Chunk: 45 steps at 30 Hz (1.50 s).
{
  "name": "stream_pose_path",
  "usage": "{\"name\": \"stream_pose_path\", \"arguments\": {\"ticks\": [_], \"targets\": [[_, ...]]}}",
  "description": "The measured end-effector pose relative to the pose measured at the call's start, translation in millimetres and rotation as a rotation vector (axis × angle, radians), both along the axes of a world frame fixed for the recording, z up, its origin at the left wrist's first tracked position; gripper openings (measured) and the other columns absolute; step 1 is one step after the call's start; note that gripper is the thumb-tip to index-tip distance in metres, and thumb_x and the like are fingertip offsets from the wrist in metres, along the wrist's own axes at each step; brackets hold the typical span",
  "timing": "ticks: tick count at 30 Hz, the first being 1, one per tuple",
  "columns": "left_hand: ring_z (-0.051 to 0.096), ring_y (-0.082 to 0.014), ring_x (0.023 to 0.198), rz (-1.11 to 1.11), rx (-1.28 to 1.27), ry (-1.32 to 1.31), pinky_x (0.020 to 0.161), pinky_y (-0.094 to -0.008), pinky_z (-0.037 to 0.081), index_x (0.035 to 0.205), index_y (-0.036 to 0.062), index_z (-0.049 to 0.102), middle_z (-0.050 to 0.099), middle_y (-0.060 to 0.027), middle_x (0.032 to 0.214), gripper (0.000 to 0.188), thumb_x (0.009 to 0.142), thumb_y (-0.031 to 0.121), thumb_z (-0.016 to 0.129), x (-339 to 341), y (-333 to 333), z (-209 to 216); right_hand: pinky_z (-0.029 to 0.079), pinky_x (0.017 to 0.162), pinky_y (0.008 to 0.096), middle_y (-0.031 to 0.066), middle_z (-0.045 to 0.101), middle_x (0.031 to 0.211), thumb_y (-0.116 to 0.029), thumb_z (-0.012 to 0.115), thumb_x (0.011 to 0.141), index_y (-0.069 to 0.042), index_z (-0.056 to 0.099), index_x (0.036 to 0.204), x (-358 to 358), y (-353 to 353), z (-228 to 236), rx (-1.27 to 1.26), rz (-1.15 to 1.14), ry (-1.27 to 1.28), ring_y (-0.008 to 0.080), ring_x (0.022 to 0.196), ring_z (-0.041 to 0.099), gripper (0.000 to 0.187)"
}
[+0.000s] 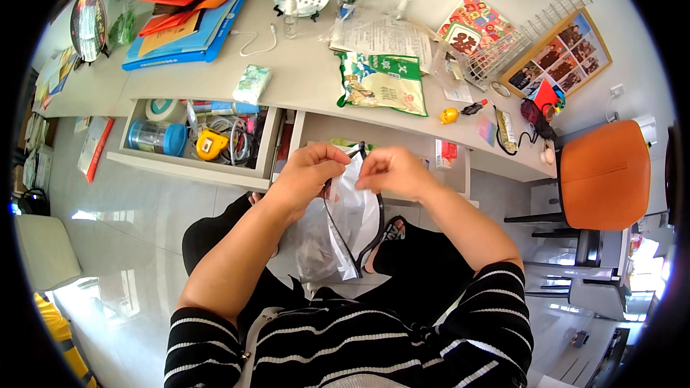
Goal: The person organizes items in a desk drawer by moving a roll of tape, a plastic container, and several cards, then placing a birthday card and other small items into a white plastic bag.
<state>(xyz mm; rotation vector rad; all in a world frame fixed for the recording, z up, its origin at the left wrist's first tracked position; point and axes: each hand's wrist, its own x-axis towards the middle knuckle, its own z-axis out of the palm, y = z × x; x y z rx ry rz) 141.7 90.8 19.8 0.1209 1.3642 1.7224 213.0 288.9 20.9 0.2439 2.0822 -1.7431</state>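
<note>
Over my lap hangs a translucent white plastic pouch (359, 215) with black edging, its mouth partly spread. My left hand (305, 176) pinches the pouch's upper edge on the left. On the other side, the fingers of my right hand (395, 172) are closed on the white plastic near the top. Whatever lies inside the pouch, if anything, cannot be made out. Just beyond my hands is an open right drawer (330, 129), partly hidden by them. A red and white box (445, 153) sits at its right end.
The open left drawer (180, 170) holds a yellow tape measure (210, 144), a blue-lidded clear jar (162, 136) and cables. A green and cream packet (384, 85), a tissue pack (252, 84) and blue folders (190, 47) lie on the desk. An orange chair (605, 176) stands right.
</note>
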Motion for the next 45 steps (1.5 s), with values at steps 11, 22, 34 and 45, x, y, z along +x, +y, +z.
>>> {"name": "stream_pose_path", "arguments": {"ticks": [11, 22, 34, 45], "targets": [[0.050, -0.0079, 0.059, -0.004, -0.016, 0.028, 0.052, -0.0253, 0.046, 0.093, 0.0019, 0.060, 0.054, -0.0006, 0.075, 0.013, 0.081, 0.008, 0.058, -2.5, -8.1, 2.2, 0.053, 0.074, 0.0282, 0.0075, 0.065, 0.093, -0.005, 0.061, 0.086, -0.001, 0.062, 0.104, 0.0, 0.3, -3.7, -0.358, -0.253, -0.163, 0.0142, 0.079, 0.063, 0.019], [0.054, -0.0079, 0.063, -0.022, -0.032, 0.040, 0.053, -0.0254, 0.050, 0.093, 0.0038, 0.059, 0.056, 0.0001, 0.078, 0.011, 0.083, 0.007, 0.057, 0.5, -9.0, 6.8, 0.052, 0.076, 0.0278, 0.0073, 0.064, 0.093, -0.005, 0.064, 0.084, 0.001, 0.061, 0.106, 27.3, -5.9, 8.2, -0.408, -0.334, -0.097, 0.0144, 0.082, 0.062, 0.023], [0.053, -0.0072, 0.061, -0.090, -0.036, 0.034, 0.052, -0.0256, 0.051, 0.093, 0.0033, 0.059, 0.054, 0.0009, 0.077, 0.010, 0.083, 0.005, 0.058, 10.9, -5.9, -2.7, 0.052, 0.055, 0.0235, 0.0077, 0.062, 0.084, -0.040, 0.059, 0.089, 0.002, 0.056, 0.104, -15.6, 36.1, -12.1, -0.473, -0.710, -0.141, 0.0120, 0.062, 0.059, 0.045], [0.053, -0.0078, 0.056, -0.139, -0.047, 0.117, 0.051, -0.0244, 0.050, 0.091, 0.0024, 0.060, 0.056, -0.0005, 0.073, 0.011, 0.080, 0.004, 0.057, 4.5, -13.2, 2.8, 0.041, 0.037, 0.0212, 0.0047, 0.054, 0.060, -0.034, 0.054, 0.092, -0.003, 0.052, 0.081, -106.8, 41.7, -54.7, -0.652, -1.079, -0.224, 0.0105, 0.043, 0.046, 0.034]]}}
